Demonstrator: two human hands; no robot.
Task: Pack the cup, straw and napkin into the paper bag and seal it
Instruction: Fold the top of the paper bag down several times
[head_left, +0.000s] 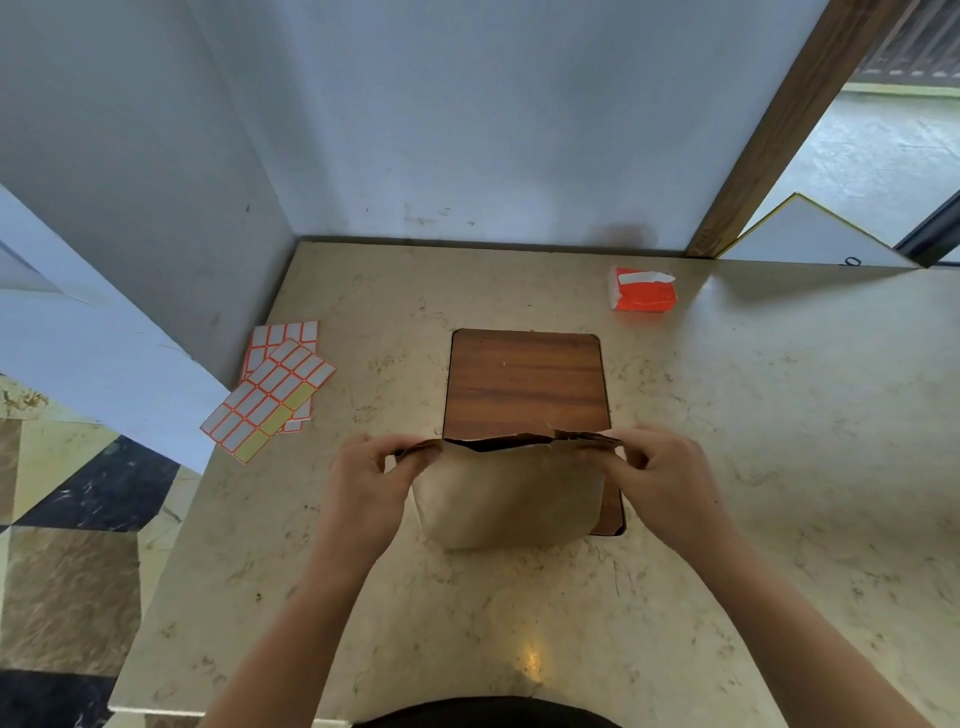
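Note:
A brown paper bag (506, 493) stands bulging on the marble counter, over the near edge of a wooden board (524, 384). My left hand (366, 483) pinches the bag's top left corner and my right hand (670, 478) pinches its top right corner. Between them the mouth is pulled nearly flat, with a narrow dark slit left. The cup, straw and napkin are not visible; the bag's inside is hidden.
Sheets of orange-edged label stickers (272, 387) lie at the counter's left side. An orange tissue packet (643, 289) sits at the back right. A wall runs along the back and left, and the counter's left edge (171, 545) drops to the floor.

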